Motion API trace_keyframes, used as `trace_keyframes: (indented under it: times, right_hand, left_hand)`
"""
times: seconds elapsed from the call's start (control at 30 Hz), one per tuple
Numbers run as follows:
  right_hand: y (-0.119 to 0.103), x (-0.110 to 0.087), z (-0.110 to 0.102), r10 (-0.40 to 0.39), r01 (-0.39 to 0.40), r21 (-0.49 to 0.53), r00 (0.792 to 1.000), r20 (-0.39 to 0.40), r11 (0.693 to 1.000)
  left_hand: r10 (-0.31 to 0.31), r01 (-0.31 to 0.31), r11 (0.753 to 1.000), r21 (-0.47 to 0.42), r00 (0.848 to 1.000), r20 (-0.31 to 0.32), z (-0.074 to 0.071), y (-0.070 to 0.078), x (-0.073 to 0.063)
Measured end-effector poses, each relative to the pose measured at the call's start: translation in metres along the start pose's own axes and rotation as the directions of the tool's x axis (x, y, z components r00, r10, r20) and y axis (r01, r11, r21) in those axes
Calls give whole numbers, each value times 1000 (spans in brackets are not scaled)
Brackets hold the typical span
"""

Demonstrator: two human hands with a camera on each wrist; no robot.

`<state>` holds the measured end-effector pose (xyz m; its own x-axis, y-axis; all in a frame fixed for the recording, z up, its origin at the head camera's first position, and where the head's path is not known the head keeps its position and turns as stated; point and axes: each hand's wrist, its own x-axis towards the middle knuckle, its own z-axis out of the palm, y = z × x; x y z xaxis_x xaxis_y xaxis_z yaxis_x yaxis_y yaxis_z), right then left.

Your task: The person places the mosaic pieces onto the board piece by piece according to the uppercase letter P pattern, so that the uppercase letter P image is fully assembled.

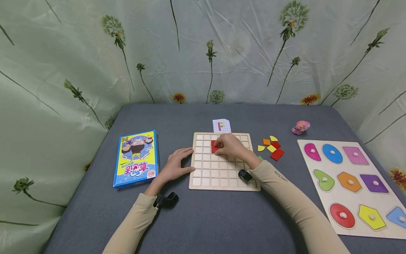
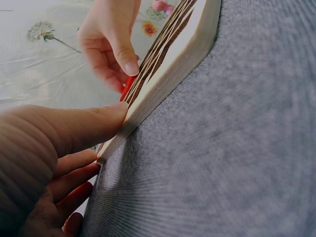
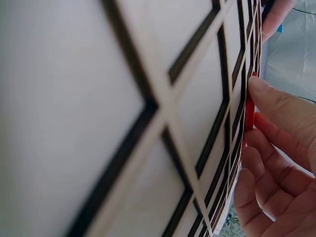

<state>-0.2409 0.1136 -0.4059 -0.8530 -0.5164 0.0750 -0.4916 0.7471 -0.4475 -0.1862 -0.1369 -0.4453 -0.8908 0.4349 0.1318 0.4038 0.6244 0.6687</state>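
A wooden grid board point(image 1: 192, 183) lies flat on the table. My right hand point(image 1: 231, 145) is over its upper middle, thumb and fingertips pinching a red square tile point(image 3: 250, 114) close to the grid. In the head view two red squares show by those fingertips, the lower red tile point(image 1: 214, 150) in a grid cell; the fingers partly cover both. My left hand point(image 1: 176, 162) rests against the board's left edge, its thumb and fairly straight fingers touching the rim. Just behind the board lies a small pattern card point(image 1: 221, 125) with a coloured grid figure.
Loose tiles, among them a red tile point(image 1: 277, 154), an orange tile point(image 1: 266, 141) and a yellow tile point(image 1: 271, 148), lie right of the board. A blue-yellow box point(image 1: 135, 158) stands left. At right are a knobbed shape puzzle point(image 1: 336, 208) and a pink figurine point(image 1: 300, 127).
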Motion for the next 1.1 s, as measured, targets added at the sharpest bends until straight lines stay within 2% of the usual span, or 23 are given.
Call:
trace_keyframes:
  times: [0.63,1.1]
  right_hand:
    - [-3,1,-1,18,-18,-2,1000,20,1000]
    - [0,-13,-14,32,-32,-34,999,1,999]
  left_hand:
    - [-1,1,1000,4,1000,1,0,0,0]
    - [2,-2,1000,13,1000,6,-1,0,0]
